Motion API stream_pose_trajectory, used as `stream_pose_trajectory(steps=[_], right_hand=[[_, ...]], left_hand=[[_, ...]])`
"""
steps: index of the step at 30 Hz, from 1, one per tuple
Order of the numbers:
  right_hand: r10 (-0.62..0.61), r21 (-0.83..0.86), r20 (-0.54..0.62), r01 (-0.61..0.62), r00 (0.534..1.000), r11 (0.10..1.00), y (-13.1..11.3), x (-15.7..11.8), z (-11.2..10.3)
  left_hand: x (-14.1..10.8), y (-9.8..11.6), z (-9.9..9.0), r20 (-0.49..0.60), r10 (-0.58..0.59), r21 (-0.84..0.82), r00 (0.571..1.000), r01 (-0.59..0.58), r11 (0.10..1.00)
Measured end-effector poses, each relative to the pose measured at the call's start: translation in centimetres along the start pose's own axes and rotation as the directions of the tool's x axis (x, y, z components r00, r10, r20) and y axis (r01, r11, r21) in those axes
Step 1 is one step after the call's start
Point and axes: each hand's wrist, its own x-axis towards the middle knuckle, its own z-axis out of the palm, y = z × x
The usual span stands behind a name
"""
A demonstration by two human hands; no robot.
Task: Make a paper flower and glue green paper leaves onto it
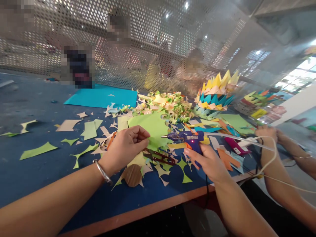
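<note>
My right hand [209, 161] is wrapped round the handle of a blue hot glue gun [195, 138] with an orange trigger and a small red light. Its nozzle points left, close to the fingertips of my left hand [128, 144]. Those fingers are pinched together; what they hold, if anything, is too small to make out. Behind the nozzle lies a bright green paper sheet [150, 123] with a scalloped cut edge. Under the hands are paper scraps [161, 171], a dark slim tool [161, 157] partly covered, and a round wood-grain disc [133, 175].
A heap of curled paper bits [170, 105] sits behind, beside a turquoise sheet [101, 97]. Pointed paper crowns [217, 95] are stacked at the back right. On the right, a co-worker's hands [266, 131] are near a magenta-and-white tool [238, 144] and pale cords [274, 154].
</note>
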Motion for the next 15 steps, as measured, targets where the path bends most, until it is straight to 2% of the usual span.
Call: stream_pose_trajectory(steps=[4,8,10,12,15], right_hand=[[0.123,0.037,0.025,-0.124,0.992,0.992,-0.3,0.9,-1.4],[0.195,-0.012,0.029,-0.195,0.980,0.981,0.4,2.1,-2.6],[0.184,-0.068,0.011,-0.183,0.983,0.981,1.0,2.8,-3.0],[0.155,-0.198,0.002,-0.152,0.988,0.968,1.5,3.4,-3.4],[0.007,-0.483,-0.001,-0.007,1.000,0.876,1.4,3.5,-3.8]], left_hand=[[0.0,0.2,0.3,-0.030,-0.107,-0.168,0.994,0.101,0.981],[0.2,0.4,0.4,-0.019,-0.194,-0.406,0.981,0.170,0.898],[0.2,0.4,0.4,-0.012,-0.218,-0.470,0.976,0.187,0.863],[0.2,0.4,0.3,-0.011,-0.229,-0.516,0.973,0.191,0.835],[0.2,0.5,0.3,-0.008,-0.235,-0.557,0.972,0.190,0.809]])
